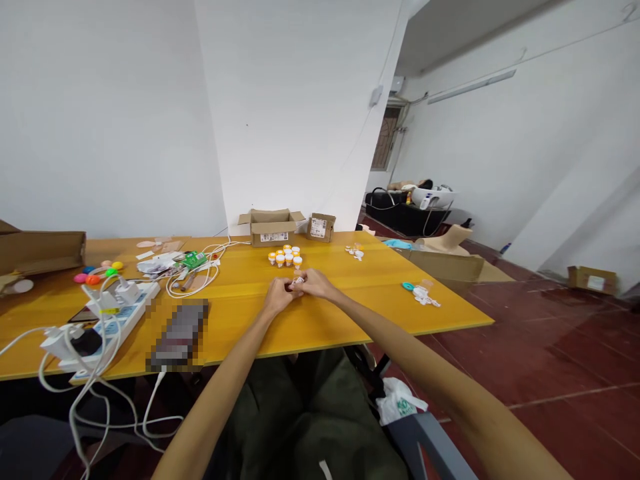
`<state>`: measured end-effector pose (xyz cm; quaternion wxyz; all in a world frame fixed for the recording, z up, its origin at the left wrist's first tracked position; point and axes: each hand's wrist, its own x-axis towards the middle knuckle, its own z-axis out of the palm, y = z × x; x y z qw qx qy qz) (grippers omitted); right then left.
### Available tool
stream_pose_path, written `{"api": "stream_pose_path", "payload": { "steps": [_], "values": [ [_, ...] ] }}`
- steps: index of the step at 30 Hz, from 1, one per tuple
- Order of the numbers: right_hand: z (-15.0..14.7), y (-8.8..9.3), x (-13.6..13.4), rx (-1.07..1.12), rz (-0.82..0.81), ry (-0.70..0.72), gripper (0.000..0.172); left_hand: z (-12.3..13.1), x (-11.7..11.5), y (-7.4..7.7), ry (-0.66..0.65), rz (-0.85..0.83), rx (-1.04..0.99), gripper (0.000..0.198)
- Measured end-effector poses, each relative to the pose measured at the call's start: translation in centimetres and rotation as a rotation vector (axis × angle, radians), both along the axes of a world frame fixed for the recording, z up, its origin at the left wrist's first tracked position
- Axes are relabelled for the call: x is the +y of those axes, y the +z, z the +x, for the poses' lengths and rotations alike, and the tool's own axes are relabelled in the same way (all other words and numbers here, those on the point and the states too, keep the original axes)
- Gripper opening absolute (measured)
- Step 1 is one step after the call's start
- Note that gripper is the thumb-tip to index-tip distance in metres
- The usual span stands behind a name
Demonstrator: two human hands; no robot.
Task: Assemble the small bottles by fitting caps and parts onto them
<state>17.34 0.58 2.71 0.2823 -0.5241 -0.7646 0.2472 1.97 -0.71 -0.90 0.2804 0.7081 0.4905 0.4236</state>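
My left hand (280, 295) and my right hand (317, 284) meet above the yellow table (240, 320). Between their fingers is a small white piece with dark marks (297, 281), too small to name. Fingers of both hands are closed around it. Just beyond them stands a cluster of small white-and-orange tubs (286, 257) with white tops. Over to the right, a loose pile of small white pieces (425, 297) lies by a teal ring-shaped item (408, 286). Farther back is another small group of white pieces (356, 253).
An open cardboard box (273, 232) and a smaller carton (321, 228) stand at the back. On the left are a power strip (135, 313) with tangled cables, a blurred-out phone-like slab (180, 333), colourful balls (93, 279) and a green circuit board (194, 260).
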Motion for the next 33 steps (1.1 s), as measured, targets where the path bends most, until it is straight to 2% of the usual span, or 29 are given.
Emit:
{"api": "stream_pose_path", "payload": {
  "steps": [3,6,10,15,21,27,33],
  "values": [
    [0.4,-1.8,0.0,0.219,-0.002,0.060,0.027,0.0,0.1,0.0,-0.027,-0.003,-0.053,0.012],
    [0.7,-3.7,-0.2,0.454,0.016,0.087,0.032,0.1,0.2,0.0,-0.085,-0.007,-0.123,0.013],
    [0.7,-5.2,-0.3,0.616,0.009,0.096,0.035,0.0,0.2,0.0,-0.142,-0.036,-0.167,0.019],
    [0.3,-5.1,-0.7,0.602,0.055,0.068,0.029,-0.1,0.0,0.2,-0.153,-0.056,-0.153,0.019],
    [0.0,-4.8,-1.2,0.482,0.138,-0.036,0.019,-0.2,-0.1,0.3,-0.122,-0.075,-0.119,0.021],
    [-0.7,-4.7,-1.4,0.463,0.156,-0.105,0.016,-0.2,-0.4,0.7,-0.147,-0.035,-0.164,0.020],
    [-0.9,-4.5,-1.7,0.477,0.161,-0.108,0.015,0.0,-0.4,0.9,-0.125,-0.051,-0.156,0.019]
  ]
}}
